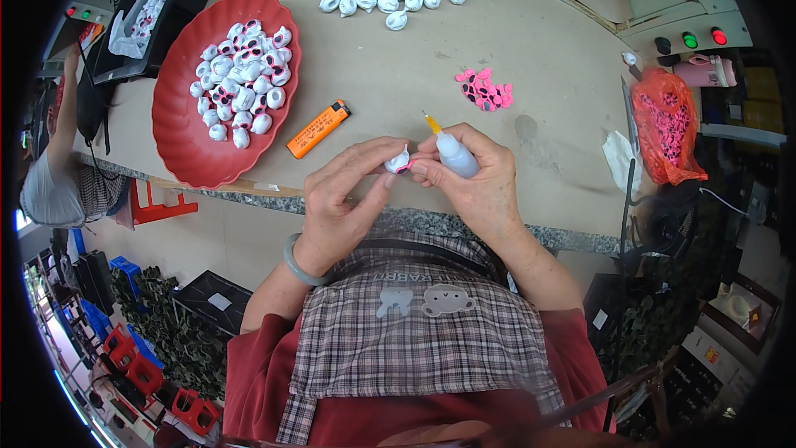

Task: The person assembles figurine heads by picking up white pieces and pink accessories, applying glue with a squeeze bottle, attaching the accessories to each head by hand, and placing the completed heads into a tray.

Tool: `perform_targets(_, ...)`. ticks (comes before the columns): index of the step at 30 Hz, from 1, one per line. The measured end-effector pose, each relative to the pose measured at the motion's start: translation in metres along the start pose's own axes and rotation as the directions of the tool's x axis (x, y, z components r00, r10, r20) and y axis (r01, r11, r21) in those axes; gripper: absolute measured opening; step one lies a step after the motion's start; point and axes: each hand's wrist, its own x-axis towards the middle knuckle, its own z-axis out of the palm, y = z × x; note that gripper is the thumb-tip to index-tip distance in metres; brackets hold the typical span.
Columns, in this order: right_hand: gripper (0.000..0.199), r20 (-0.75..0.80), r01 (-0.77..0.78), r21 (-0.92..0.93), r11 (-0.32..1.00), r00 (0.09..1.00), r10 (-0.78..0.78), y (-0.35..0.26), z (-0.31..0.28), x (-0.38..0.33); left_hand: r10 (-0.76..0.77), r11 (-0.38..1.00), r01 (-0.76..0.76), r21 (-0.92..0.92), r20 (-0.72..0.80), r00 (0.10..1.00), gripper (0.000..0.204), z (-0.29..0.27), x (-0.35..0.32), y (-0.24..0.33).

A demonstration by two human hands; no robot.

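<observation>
My left hand (342, 187) pinches a small white rounded figure (396, 158) between thumb and fingers, above the table's near edge. A tiny pink-and-black piece (404, 169), like miniature sunglasses, sits against its lower side. My right hand (481, 187) is closed around a translucent squeeze bottle (458, 158) with a yellow needle tip pointing up and away. Its thumb and fingertip meet at the pink piece, touching or nearly touching it. Beyond lies a loose heap of similar pink-and-black pieces (484, 90). An orange lighter (318, 129) rests left of my hands.
A red scalloped plate (178, 137) holds white figures with pink pieces. Plain white figures (396, 20) lie at the far side. A red plastic bag (666, 124) of pink pieces and a pink bottle (705, 71) are at right. Another person (56, 187) is far left.
</observation>
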Motion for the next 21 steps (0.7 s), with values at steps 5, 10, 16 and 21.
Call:
perform_targets(5, 0.023, -0.074, 0.098, -0.283, 0.954, 0.990, -0.124, 0.006, 0.004, -0.002, -0.064, 0.995, 0.059, -0.081, -0.062, 0.996, 0.027, 0.006, -0.002, 0.001)
perform_targets(10, 0.025, -0.061, 0.106, -0.239, 0.965, 0.990, -0.124, 0.012, 0.004, 0.000, -0.119, 0.959, 0.109, -0.262, -0.021, 0.993, 0.025, 0.006, -0.007, -0.004)
perform_targets(16, 0.026, -0.071, 0.101, -0.204, 0.974, 0.991, -0.117, 0.013, 0.007, 0.000, -0.155, 0.920, 0.143, -0.366, -0.003, 0.988, 0.024, 0.008, -0.008, -0.001)
perform_targets(21, 0.026, -0.073, 0.090, -0.210, 0.974, 0.992, -0.108, 0.013, 0.007, 0.000, -0.128, 0.941, 0.117, -0.318, -0.012, 0.992, 0.024, 0.008, -0.009, -0.003)
